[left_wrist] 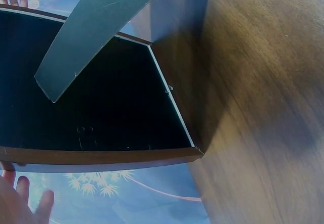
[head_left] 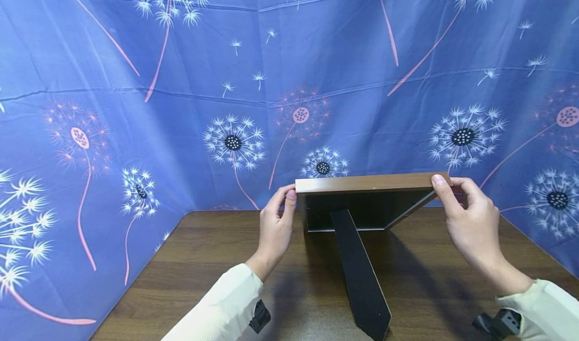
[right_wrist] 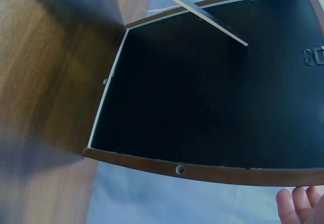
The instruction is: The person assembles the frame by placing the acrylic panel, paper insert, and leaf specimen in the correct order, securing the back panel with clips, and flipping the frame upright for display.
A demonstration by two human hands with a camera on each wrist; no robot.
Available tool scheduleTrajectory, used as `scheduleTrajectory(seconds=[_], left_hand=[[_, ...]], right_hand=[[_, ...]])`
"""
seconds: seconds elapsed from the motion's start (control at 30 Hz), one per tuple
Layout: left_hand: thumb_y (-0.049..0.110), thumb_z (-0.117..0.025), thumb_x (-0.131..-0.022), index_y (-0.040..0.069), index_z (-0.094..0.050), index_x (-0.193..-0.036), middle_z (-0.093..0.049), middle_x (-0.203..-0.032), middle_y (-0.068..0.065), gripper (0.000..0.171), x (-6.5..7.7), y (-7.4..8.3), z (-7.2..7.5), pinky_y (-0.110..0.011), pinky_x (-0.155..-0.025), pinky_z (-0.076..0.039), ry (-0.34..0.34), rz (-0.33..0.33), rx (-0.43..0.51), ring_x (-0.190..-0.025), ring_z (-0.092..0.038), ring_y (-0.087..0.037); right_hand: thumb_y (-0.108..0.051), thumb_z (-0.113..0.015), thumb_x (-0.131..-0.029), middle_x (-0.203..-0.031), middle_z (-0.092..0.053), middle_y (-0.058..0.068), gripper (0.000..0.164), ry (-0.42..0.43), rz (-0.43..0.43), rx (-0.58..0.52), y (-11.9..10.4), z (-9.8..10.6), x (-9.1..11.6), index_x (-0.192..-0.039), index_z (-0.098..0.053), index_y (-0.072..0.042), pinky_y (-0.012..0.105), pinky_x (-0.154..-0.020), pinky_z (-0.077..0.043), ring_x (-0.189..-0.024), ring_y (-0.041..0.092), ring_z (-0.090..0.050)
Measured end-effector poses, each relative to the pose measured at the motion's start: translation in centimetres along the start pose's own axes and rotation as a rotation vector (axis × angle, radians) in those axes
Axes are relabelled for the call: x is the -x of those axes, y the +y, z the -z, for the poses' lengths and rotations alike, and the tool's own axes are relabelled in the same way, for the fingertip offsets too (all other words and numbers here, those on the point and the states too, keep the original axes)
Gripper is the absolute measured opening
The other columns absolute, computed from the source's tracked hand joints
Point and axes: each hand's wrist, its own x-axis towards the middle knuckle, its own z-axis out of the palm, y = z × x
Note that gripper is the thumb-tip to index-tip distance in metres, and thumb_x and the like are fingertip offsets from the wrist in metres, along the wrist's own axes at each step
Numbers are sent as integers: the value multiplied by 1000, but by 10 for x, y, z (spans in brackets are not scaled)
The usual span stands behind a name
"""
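A brown wooden picture frame (head_left: 371,182) stands on the table with its black back panel (right_wrist: 202,97) toward me. From that panel a black easel leg (head_left: 362,275) slants out to the tabletop, and it also shows as a flat strip in the left wrist view. My left hand (head_left: 276,225) holds the frame's upper left corner, thumb on the near side. At the upper right corner, my right hand (head_left: 472,220) grips with the thumb over the top edge and fingers behind. The frame's front is hidden.
The brown wood-grain table (head_left: 217,255) lies under the frame. Behind and to the left hangs a blue cloth (head_left: 181,130) printed with dandelions, close beyond the table's back edge. A dark wrist device (head_left: 502,323) sits by the right sleeve.
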Motion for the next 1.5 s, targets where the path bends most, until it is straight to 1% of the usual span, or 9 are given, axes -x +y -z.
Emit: scheduleTrajectory(seconds=[0.13, 0.37, 0.57, 0.7, 1.0, 1.13, 1.23, 1.37, 1.5], left_hand=[[19, -53, -107, 7, -71, -119, -72, -109, -7, 25, 1, 0, -1, -32, -83, -54, 3, -22, 11, -93, -64, -18], [19, -57, -106, 9, -71, -116, -70, -107, -4, 20, 4, 2, -4, -36, -92, -52, -30, -87, -4, -102, -63, -16], [20, -61, -103, 10, -71, -112, -70, -103, -2, 17, 7, 7, -6, -37, -94, -51, -58, -132, -24, -102, -65, -15], [19, -60, -104, 10, -72, -111, -71, -102, -2, 17, 7, 8, -7, -38, -92, -51, -68, -153, -14, -102, -65, -15], [18, -58, -105, 10, -73, -115, -74, -110, 0, 19, 9, 0, -6, -35, -101, -48, -83, -114, -12, -110, -66, -13], [21, -57, -106, 9, -73, -115, -74, -113, 2, 22, 11, -5, -6, -35, -103, -47, -123, -65, -17, -113, -66, -12], [23, -56, -106, 10, -73, -116, -74, -115, 3, 24, 12, -6, -6, -36, -103, -48, -145, -41, -9, -114, -66, -11], [25, -57, -106, 10, -73, -117, -74, -116, 3, 24, 14, -4, -8, -38, -102, -49, -154, -30, -5, -112, -66, -11], [24, -59, -105, 10, -73, -115, -74, -113, 2, 22, 18, -1, -12, -39, -99, -50, -148, -46, -34, -111, -66, -12]], right_hand=[[-36, -62, -101, -69, -56, -41, 26, -10, 2, 17, 1, 1, -3, -109, -67, -12, 15, -65, -33, -69, -16, -52], [-39, -58, -102, -67, -55, -41, 12, -21, -13, 34, 5, 5, -10, -96, -63, -30, 18, -63, -33, -68, -14, -51], [-42, -57, -103, -67, -54, -42, 27, -36, -19, 66, 9, 9, -18, -100, -67, -17, 17, -60, -34, -64, -17, -51], [-39, -61, -101, -79, -53, -41, 28, 18, -17, 51, 8, 9, -20, -113, -67, -15, 15, -69, -34, -76, -17, -50], [-15, -68, -96, -117, -54, -31, 23, 157, 424, -2, -3, 3, -12, -116, -75, -3, 23, -92, -27, -111, -12, -40], [-19, -67, -98, -117, -67, -1, 22, 118, 555, 31, -3, -1, -5, -110, -78, -4, 38, -95, -26, -113, -6, -39], [-24, -65, -99, -115, -67, 17, 26, 98, 577, 53, -3, -3, -2, -110, -77, -4, 49, -98, -25, -112, 3, -44], [-26, -63, -100, -118, -66, 18, 27, 79, 553, 57, -4, -2, -1, -113, -77, -6, 55, -106, -22, -111, 28, -51], [-25, -62, -101, -120, -67, 17, 27, 73, 524, 53, -2, -1, -3, -116, -76, -7, 56, -108, -21, -113, 27, -52]])
